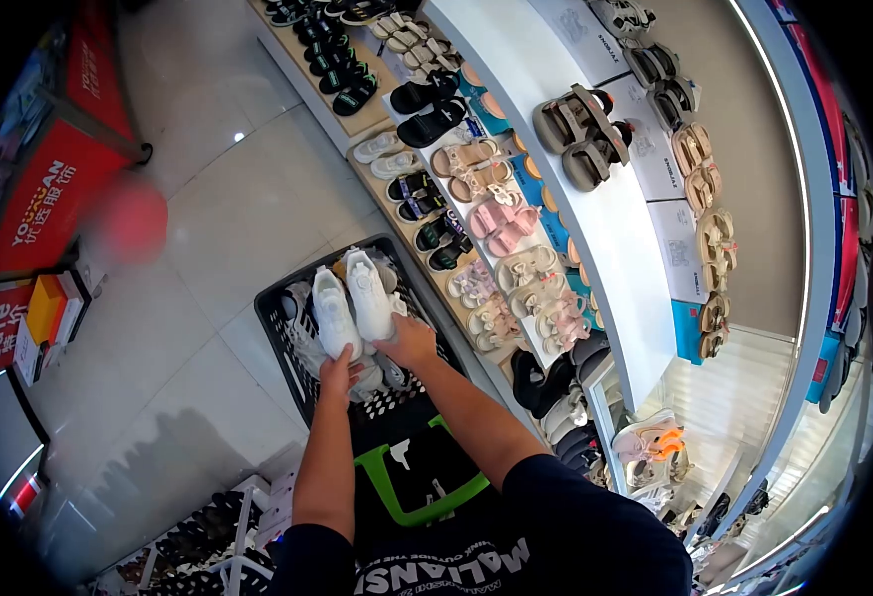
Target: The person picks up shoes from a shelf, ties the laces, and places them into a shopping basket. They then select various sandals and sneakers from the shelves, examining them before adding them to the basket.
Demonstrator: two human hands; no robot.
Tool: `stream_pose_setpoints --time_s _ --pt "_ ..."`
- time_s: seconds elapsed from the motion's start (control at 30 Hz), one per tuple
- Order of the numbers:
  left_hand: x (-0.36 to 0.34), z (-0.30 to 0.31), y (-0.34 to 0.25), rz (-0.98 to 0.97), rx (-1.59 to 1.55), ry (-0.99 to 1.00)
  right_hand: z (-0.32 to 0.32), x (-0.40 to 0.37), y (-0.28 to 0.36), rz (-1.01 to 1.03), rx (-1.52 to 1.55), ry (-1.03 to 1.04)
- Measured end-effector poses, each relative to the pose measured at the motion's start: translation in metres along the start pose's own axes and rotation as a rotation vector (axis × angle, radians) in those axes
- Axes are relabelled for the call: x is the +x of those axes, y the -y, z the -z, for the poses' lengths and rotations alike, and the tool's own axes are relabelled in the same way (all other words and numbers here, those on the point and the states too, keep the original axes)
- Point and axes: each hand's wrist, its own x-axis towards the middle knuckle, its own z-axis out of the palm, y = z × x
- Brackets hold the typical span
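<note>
Two white shoes are held side by side over a black basket (283, 372), toes pointing away from me. My left hand (339, 373) grips the heel of the left white shoe (334, 313). Around the heel of the right white shoe (368, 298) my right hand (410, 343) is closed. Beneath and beside them, more grey and white shoes (302, 343) lie in the basket. The basket's green handle (397, 502) is folded toward my body.
Tiered shelves to the right hold rows of sandals, including pink sandals (503, 226) and grey-brown sandals (583, 136). At the left stand a red sign (44, 199) and stacked boxes (47, 318). A shoe rack (243, 526) is at the lower left, beside the tiled floor (208, 228).
</note>
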Motion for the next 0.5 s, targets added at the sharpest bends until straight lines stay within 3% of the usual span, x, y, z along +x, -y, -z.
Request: stream_pose_setpoints --time_s 0.1,0.2,0.3,0.4,0.5 --pt "-0.002 -0.008 0.003 -0.027 0.009 -0.07 0.004 -0.002 -0.016 0.093 0.081 0.041" --pt "-0.01 -0.016 -0.001 0.036 0.051 -0.134 0.024 -0.003 -0.023 0.222 0.109 -0.083" --pt "-0.026 -0.03 -0.01 0.034 0.169 -0.372 0.11 -0.004 -0.008 0.331 0.237 -0.404" --pt "0.054 0.007 0.032 -0.538 0.395 -0.827 0.242 -0.003 0.004 0.434 0.186 -0.878" --pt "-0.023 -0.082 -0.044 -0.539 -0.054 -0.298 0.346 0.031 -0.015 0.437 -0.072 -1.302"
